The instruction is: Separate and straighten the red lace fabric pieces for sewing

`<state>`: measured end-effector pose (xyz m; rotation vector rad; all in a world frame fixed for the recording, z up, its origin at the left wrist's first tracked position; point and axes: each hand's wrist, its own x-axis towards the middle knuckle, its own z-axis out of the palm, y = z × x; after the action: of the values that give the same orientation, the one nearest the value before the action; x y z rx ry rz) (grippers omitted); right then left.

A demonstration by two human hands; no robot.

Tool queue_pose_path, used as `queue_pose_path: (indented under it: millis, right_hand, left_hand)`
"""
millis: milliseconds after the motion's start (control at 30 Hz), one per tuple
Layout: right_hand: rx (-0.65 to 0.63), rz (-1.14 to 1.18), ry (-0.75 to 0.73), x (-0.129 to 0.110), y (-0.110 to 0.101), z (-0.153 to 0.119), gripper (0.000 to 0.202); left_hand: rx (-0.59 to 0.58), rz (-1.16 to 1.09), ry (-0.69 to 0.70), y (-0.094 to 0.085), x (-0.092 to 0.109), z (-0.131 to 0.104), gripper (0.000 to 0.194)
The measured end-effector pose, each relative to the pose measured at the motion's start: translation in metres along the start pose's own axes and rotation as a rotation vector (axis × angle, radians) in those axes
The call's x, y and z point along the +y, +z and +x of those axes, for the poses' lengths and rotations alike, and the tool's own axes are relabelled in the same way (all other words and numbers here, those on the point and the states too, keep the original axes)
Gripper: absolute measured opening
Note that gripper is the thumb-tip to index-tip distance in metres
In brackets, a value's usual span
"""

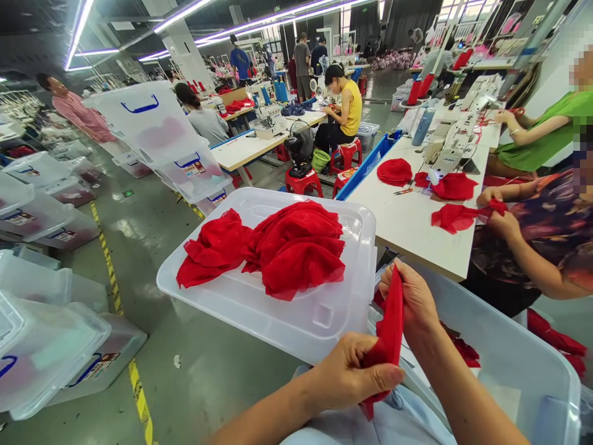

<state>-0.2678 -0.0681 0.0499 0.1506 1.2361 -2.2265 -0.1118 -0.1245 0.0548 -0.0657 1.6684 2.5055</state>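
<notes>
A piece of red fabric (390,321) is stretched between my two hands, close in front of my body. My left hand (349,371) is closed round its lower part, the thumb lying across it. Higher up and to the right, my right hand (410,296) pinches its upper end. Just beyond, two bunched heaps of sheer red fabric (301,247) lie on a white translucent plastic lid (287,330). Below my right forearm stands an open clear plastic bin (523,352) with some red cloth inside.
A sewing table (417,241) with a machine (447,151) and red pieces stands at the right, two co-workers beside it. Stacked plastic boxes (152,123) rise at the left, more boxes (50,334) nearer. Yellow-black tape (139,395) marks the floor. A fan (300,148) stands on a red stool.
</notes>
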Motion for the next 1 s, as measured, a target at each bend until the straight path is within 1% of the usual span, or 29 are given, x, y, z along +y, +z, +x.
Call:
queue_pose_path:
  millis: [33, 67, 133, 167, 200, 233, 267, 300, 367, 400, 433, 467, 533, 567, 633, 667, 700, 767, 833, 867, 933, 1000]
  right_hand:
    - [0.011, -0.005, 0.007, 0.002, -0.002, 0.002, 0.041]
    - [0.027, -0.013, 0.009, 0.003, -0.004, 0.002, 0.04]
    - [0.026, -0.06, 0.025, 0.007, -0.01, 0.001, 0.039]
    - [-0.007, -0.103, 0.045, 0.008, -0.014, -0.001, 0.038]
    - [-0.055, -0.164, 0.061, 0.009, -0.018, -0.004, 0.037]
    - [-0.101, -0.239, 0.045, 0.009, -0.023, -0.007, 0.037]
    - [-0.127, -0.322, -0.017, 0.008, -0.027, -0.011, 0.036]
    - [-0.125, -0.407, -0.13, 0.007, -0.031, -0.016, 0.035]
    - [-0.1, -0.553, -0.434, 0.0, -0.036, -0.025, 0.027]
    - [-0.124, -0.607, -0.554, -0.004, -0.037, -0.03, 0.021]
    - [-0.19, -0.656, -0.621, -0.009, -0.037, -0.035, 0.015]
    - [-0.288, -0.704, -0.635, -0.014, -0.036, -0.04, 0.012]
    - [-0.472, -0.795, -0.555, -0.021, -0.032, -0.048, 0.013]
    - [-0.528, -0.841, -0.502, -0.023, -0.03, -0.051, 0.015]
    - [-0.576, -0.927, -0.43, -0.025, -0.027, -0.055, 0.021]
    - [-0.585, -0.961, -0.409, -0.025, -0.026, -0.056, 0.024]
    - [-0.586, -0.98, -0.397, -0.025, -0.026, -0.057, 0.027]
    - [-0.57, -0.97, -0.377, -0.026, -0.029, -0.058, 0.031]
    - [-0.509, -0.89, -0.333, -0.027, -0.032, -0.058, 0.032]
    - [-0.469, -0.844, -0.306, -0.028, -0.034, -0.058, 0.032]
    - [-0.403, -0.78, -0.259, -0.032, -0.039, -0.057, 0.032]
    - [-0.394, -0.759, -0.229, -0.035, -0.044, -0.056, 0.033]
  left_hand:
    - [0.032, -0.071, -0.008, 0.0, 0.0, 0.001, 0.048]
    - [0.089, -0.17, -0.018, -0.001, 0.0, 0.002, 0.047]
    - [0.233, -0.372, -0.032, -0.005, 0.003, 0.007, 0.045]
    - [0.295, -0.44, -0.041, -0.008, 0.005, 0.01, 0.044]
    - [0.337, -0.475, -0.056, -0.011, 0.008, 0.012, 0.043]
    - [0.359, -0.48, -0.071, -0.015, 0.011, 0.014, 0.042]
    - [0.365, -0.463, -0.084, -0.018, 0.014, 0.015, 0.041]
    - [0.366, -0.434, -0.096, -0.021, 0.017, 0.015, 0.041]
    - [0.357, -0.367, -0.112, -0.026, 0.02, 0.014, 0.04]
    - [0.349, -0.341, -0.117, -0.027, 0.02, 0.013, 0.04]
    - [0.336, -0.324, -0.122, -0.027, 0.02, 0.013, 0.04]
    - [0.314, -0.315, -0.124, -0.027, 0.021, 0.012, 0.04]
    - [0.26, -0.305, -0.12, -0.026, 0.021, 0.012, 0.04]
    - [0.236, -0.292, -0.121, -0.025, 0.022, 0.013, 0.04]
    - [0.214, -0.254, -0.142, -0.024, 0.024, 0.015, 0.04]
    - [0.23, -0.244, -0.165, -0.025, 0.025, 0.017, 0.039]
    - [0.254, -0.263, -0.202, -0.027, 0.027, 0.018, 0.038]
    - [0.277, -0.39, -0.299, -0.034, 0.027, 0.018, 0.039]
    - [0.225, -0.534, -0.346, -0.043, 0.026, 0.014, 0.045]
    - [0.174, -0.574, -0.338, -0.048, 0.024, 0.011, 0.049]
    - [0.104, -0.573, -0.257, -0.056, 0.019, 0.004, 0.051]
    - [0.086, -0.515, -0.201, -0.06, 0.015, -0.001, 0.05]
